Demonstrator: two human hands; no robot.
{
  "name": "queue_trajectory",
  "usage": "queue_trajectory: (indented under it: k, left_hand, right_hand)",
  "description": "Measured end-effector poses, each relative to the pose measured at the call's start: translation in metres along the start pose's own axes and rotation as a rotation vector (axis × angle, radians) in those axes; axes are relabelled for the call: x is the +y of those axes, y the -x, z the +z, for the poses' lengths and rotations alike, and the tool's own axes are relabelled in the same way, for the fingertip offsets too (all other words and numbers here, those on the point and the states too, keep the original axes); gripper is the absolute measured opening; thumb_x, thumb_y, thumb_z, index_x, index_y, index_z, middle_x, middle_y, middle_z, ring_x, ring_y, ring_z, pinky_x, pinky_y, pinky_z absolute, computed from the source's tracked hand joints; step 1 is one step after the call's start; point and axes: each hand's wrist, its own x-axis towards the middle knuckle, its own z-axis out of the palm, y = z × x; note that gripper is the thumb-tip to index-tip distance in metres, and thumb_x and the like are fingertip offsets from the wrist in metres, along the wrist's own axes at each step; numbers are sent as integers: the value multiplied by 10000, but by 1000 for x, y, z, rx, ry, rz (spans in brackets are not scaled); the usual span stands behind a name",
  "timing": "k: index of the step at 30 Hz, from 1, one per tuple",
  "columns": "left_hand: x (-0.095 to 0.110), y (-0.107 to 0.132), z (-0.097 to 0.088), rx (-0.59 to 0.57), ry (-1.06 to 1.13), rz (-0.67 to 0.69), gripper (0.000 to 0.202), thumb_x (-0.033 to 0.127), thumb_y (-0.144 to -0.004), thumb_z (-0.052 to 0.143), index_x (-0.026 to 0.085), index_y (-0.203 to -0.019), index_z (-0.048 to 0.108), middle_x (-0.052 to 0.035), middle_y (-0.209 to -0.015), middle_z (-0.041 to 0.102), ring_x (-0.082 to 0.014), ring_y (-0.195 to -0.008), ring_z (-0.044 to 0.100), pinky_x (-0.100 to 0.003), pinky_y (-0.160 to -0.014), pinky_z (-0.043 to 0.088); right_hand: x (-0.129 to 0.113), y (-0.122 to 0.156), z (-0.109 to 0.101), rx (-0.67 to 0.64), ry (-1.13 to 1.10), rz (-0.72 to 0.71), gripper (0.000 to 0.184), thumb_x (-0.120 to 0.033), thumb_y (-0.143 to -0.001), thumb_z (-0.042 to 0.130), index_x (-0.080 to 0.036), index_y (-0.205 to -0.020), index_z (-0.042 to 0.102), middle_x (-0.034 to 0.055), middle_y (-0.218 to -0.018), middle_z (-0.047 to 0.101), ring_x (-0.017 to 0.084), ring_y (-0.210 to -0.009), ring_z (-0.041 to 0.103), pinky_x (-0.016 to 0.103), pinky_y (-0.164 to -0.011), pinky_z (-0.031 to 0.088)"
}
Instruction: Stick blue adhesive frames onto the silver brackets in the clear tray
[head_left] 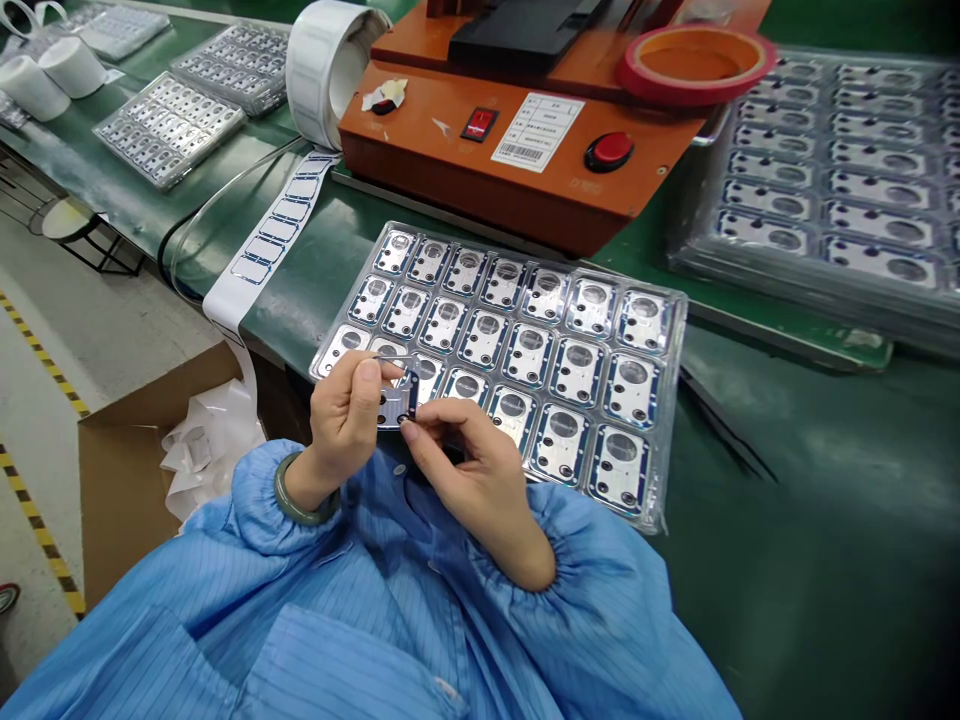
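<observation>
Left hand point(345, 430) and right hand point(472, 480) clamp one metal part point(397, 400) above a clear tray point(670, 420).
Three rows of seven parts sit in it.

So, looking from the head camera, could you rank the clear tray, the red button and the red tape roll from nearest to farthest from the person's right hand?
1. Clear plastic tray: directly ahead of the right hand.
2. Red push button: farther ahead, on the orange machine.
3. Red tape roll: beyond the button, on the machine's top.

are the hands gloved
No, the left hand and right hand are both bare, pinching a small blue-edged metal piece above the clear plastic tray.
</observation>
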Motion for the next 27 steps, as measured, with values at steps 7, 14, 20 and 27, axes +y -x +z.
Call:
queue_trajectory:
  k: [7, 14, 20, 27]
  left_hand:
    - [-1, 1, -2, -75, -25, 117, 244, 256, -968, 422, 198, -873, 640, 26, -728, 623, -75, -607, 542, -191, -585, 429]
    - [-2, 5, 1, -85, -72, 102, 241, 254, -967, 423, 192, -869, 635, 28, -674, 578, -73, -578, 513, -190, -571, 417]
    - [5, 7, 2, -100, -101, 84, 240, 256, -966, 428, 187, -859, 632, 30, -661, 568, -62, -522, 465, -187, -512, 385]
    - [9, 10, 5, -64, -71, 7, 278, 286, -973, 419, 179, -824, 628, 33, -634, 551, -54, -485, 419, -187, -473, 346]
  right_hand:
    - [1, 4, -4, 79, 184, -184, 75, -156, -885, 550, -217, -907, 588, 5, -772, 666, 120, -627, 611, 237, -568, 492]
    - [10, 8, -5, 152, 322, -373, 117, -170, -927, 476, -201, -972, 579, 40, -797, 679, 156, -705, 639, 270, -633, 496]
    - [13, 12, -5, 229, 452, -481, 186, -229, -953, 426, -169, -1001, 595, 85, -802, 681, 192, -703, 631, 303, -614, 478]
    - [15, 20, -4, 379, 287, -258, 291, -260, -966, 404, -227, -1212, 556, 55, -873, 666, 154, -634, 601, 289, -578, 487]
